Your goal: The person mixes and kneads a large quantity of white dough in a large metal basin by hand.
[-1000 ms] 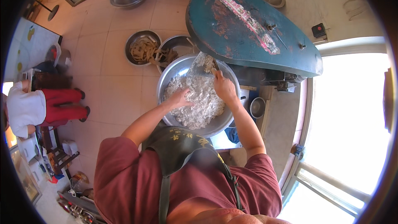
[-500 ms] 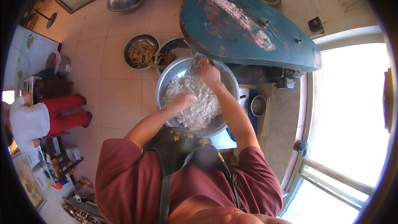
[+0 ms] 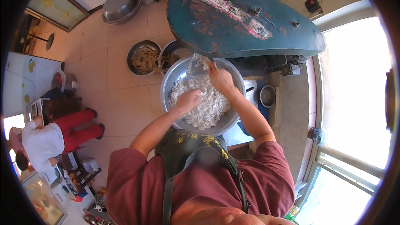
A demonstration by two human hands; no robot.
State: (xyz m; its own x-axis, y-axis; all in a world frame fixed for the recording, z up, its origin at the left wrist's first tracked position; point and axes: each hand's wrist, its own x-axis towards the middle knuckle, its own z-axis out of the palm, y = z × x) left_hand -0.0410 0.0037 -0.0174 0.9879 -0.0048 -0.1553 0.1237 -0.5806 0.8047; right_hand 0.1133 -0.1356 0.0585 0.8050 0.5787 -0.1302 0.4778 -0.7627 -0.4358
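A wide metal bowl (image 3: 238, 82) stands in front of my apron, holding a heap of white floury, crumbly dough (image 3: 203, 114). My right hand (image 3: 220, 79) is closed round the handle of a broad, flat scraper (image 3: 197, 67). Its flour-dusted blade leans against the far inner side of the bowl. Lower and to the left, my left hand (image 3: 188, 101) rests over the floury dough with its fingers curled together. Whatever lies under those fingers is hidden.
A large green machine cover (image 3: 233, 25) overhangs the bowl's far right. Beyond the bowl stand a metal basin (image 3: 130, 68) of brownish strips and another basin (image 3: 166, 51). A small bowl (image 3: 267, 96) sits at right, and another person (image 3: 43, 141) bends over at far left.
The whole view has shifted slightly. My right hand still grips the scraper at the bowl's far side, and my left hand stays over the floury dough.
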